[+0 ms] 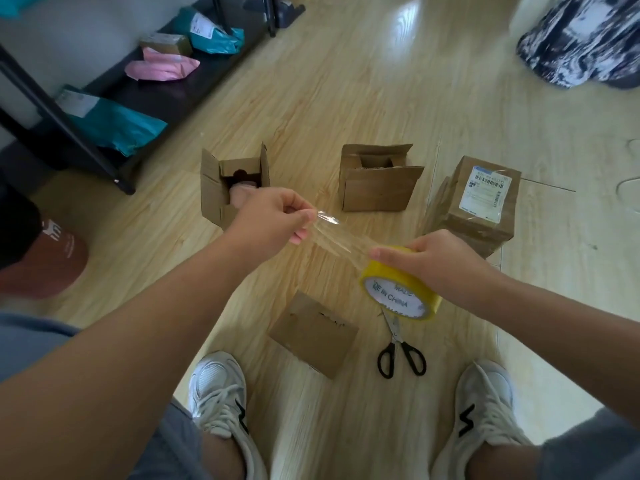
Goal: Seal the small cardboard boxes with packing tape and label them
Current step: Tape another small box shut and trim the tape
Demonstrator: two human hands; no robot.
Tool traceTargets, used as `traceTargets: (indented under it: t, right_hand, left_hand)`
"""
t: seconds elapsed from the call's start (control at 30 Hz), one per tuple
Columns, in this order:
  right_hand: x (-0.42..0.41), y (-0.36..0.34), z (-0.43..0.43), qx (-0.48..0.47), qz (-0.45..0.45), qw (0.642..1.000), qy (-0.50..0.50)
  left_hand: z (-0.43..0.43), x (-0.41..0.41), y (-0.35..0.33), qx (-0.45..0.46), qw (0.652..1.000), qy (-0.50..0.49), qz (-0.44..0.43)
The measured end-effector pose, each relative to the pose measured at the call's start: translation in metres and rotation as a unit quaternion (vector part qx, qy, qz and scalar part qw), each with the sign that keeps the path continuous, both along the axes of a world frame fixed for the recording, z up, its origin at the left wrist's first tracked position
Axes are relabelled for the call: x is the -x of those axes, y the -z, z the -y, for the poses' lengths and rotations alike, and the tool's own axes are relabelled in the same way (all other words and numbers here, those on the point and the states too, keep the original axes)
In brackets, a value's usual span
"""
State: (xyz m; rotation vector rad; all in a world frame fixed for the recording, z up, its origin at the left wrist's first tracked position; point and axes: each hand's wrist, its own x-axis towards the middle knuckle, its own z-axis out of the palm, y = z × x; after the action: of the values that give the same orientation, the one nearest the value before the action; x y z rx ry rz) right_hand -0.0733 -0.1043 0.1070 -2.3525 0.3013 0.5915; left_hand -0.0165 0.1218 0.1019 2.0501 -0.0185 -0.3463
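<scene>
My right hand grips a yellow roll of clear packing tape above the floor. My left hand pinches the free end of the tape strip, stretched between both hands. Below them a small closed cardboard box lies on the wooden floor between my feet. Two open boxes stand farther off: one at the left with a pink item inside, one in the middle. A taped box with a white shipping label stands at the right.
Black-handled scissors lie on the floor under the tape roll. A dark low shelf at the upper left holds teal and pink mailer bags. A patterned bag sits at the upper right. A reddish cap lies at the left.
</scene>
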Motion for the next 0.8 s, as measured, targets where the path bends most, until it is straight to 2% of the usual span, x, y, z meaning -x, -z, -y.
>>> traceTargets:
  t: [0.1, 0.2, 0.33, 0.5, 0.8]
  right_hand:
    - [0.007, -0.004, -0.002, -0.095, -0.016, 0.995, 0.011]
    - [0.016, -0.009, -0.006, -0.131, -0.027, 0.991, 0.001]
    - [0.016, 0.003, -0.004, -0.094, 0.012, 0.995, -0.032]
    - [0.021, 0.018, 0.002, 0.046, 0.024, 0.998, -0.047]
    - [0.036, 0.025, -0.003, -0.048, -0.043, 0.997, -0.035]
  left_hand:
    - [-0.008, -0.002, 0.006, 0.004, 0.999, -0.029, -0.017]
    - [-0.012, -0.003, 0.010, 0.012, 0.998, -0.050, -0.039]
    - [-0.014, 0.003, 0.007, 0.016, 0.999, -0.040, -0.030]
    - [-0.020, 0.005, 0.004, 0.000, 1.000, -0.022, -0.016]
    - [-0.034, 0.009, 0.040, -0.063, 0.997, -0.033, -0.042]
